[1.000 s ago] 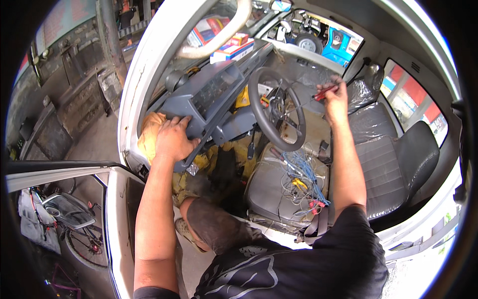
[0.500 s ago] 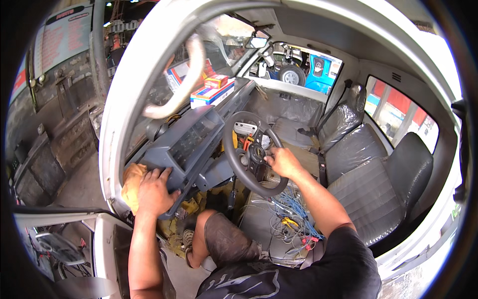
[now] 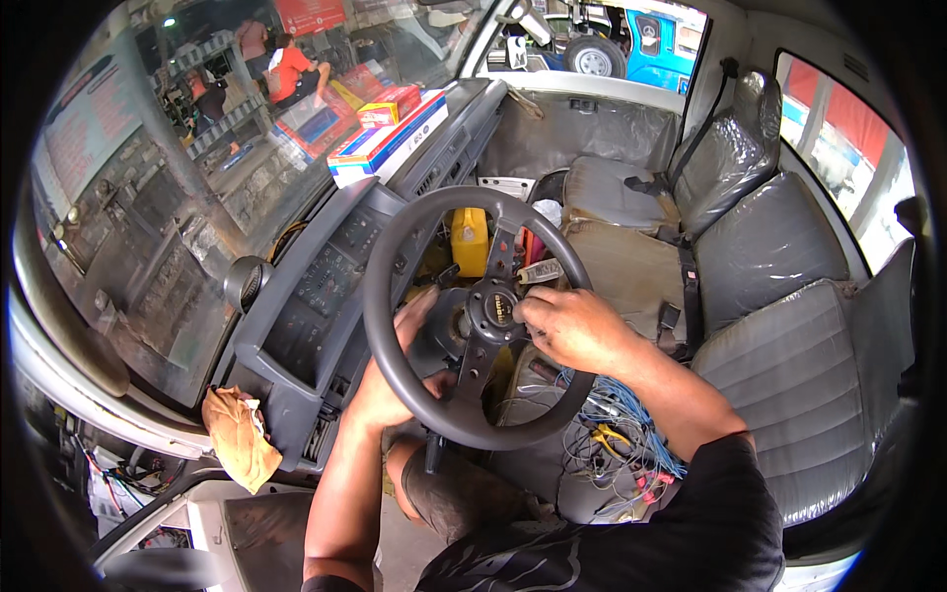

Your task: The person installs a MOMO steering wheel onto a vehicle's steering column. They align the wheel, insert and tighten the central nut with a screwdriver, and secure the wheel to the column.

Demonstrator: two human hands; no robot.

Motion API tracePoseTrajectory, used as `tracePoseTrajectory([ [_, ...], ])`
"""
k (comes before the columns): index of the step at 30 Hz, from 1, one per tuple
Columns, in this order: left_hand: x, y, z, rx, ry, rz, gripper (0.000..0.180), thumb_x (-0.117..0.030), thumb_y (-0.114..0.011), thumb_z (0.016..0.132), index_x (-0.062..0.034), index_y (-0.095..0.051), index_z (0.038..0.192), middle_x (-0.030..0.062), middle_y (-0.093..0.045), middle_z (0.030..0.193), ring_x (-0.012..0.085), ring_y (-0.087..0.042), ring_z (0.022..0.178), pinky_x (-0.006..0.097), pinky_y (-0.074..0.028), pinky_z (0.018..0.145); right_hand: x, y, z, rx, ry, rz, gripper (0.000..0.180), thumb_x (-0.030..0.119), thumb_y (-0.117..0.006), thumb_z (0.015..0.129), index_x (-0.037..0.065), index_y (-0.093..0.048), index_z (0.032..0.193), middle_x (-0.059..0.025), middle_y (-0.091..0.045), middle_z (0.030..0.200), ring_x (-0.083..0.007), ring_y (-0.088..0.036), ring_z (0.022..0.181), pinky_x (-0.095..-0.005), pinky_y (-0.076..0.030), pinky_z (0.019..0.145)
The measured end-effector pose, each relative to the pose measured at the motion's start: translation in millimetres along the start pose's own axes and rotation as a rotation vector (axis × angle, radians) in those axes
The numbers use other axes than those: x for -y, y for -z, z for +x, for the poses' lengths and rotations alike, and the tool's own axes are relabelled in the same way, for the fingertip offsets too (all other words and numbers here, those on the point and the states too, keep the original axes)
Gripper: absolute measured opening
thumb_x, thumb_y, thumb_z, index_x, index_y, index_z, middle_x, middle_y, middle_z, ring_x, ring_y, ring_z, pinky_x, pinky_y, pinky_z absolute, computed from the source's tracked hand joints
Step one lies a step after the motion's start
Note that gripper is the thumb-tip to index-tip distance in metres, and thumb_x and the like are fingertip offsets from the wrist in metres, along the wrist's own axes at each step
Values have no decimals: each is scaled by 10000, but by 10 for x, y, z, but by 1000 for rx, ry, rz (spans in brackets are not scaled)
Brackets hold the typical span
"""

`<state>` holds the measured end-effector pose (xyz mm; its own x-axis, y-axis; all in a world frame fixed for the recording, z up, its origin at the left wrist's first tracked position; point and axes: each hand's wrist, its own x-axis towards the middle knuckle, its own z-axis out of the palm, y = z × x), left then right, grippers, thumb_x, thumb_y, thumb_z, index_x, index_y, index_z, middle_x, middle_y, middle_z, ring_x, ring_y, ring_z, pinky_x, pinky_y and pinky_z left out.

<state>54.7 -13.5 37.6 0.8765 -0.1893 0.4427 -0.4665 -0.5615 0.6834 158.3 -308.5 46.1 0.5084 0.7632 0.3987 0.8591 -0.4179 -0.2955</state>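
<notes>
The dark grey steering wheel point(image 3: 379, 286) stands in front of me, with a round black hub point(image 3: 498, 308) at its centre. My left hand point(image 3: 400, 360) reaches behind the wheel's left side, fingers and thumb apart beside the dark steering column point(image 3: 439, 331); the rim partly covers it. My right hand point(image 3: 567, 326) is at the hub's right edge, fingers curled and pressed together; whatever they may hold is hidden. A pale tag-like piece point(image 3: 539, 272) shows just above these fingers. On the dashboard sits the grey instrument cluster point(image 3: 321, 281), beyond my left hand.
Bundled blue and grey wires point(image 3: 631, 424) lie on the seat beside my right forearm. A crumpled tan cloth point(image 3: 240, 439) hangs at the dashboard's left end. Boxes point(image 3: 390, 133) rest on top of the dashboard. A yellow container point(image 3: 471, 242) stands beyond the wheel. People point(image 3: 288, 74) are outside the windshield.
My left hand has left the tan cloth and dashboard end and moved right, behind the steering wheel. The view has moved further into the cab. My right hand stays by the hub.
</notes>
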Motion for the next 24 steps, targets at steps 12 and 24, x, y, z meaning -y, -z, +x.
tracePoseTrajectory([
  [12, 46, -285, 639, 220, -201, 154, 1051, -203, -1078, 593, -60, -551, 1491, 210, -610, 1518, 383, -535, 1508, 468, -443, 1244, -76, 71, 13, -289, 48, 192, 194, -36, -726, 864, 46, -699, 1038, -105, -685, 983, -318, -733, 852, -416, -601, 731],
  [24, 164, -602, 568, -60, -189, 178, 1063, -325, -1068, 670, -5, -515, 1520, 182, -761, 1279, 334, -745, 1228, 420, -560, 1097, -352, -1078, -1742, 350, -858, 287, 236, 112, -720, 851, 3, -818, 1036, -264, -794, 1042, -420, -786, 991, -491, -616, 908],
])
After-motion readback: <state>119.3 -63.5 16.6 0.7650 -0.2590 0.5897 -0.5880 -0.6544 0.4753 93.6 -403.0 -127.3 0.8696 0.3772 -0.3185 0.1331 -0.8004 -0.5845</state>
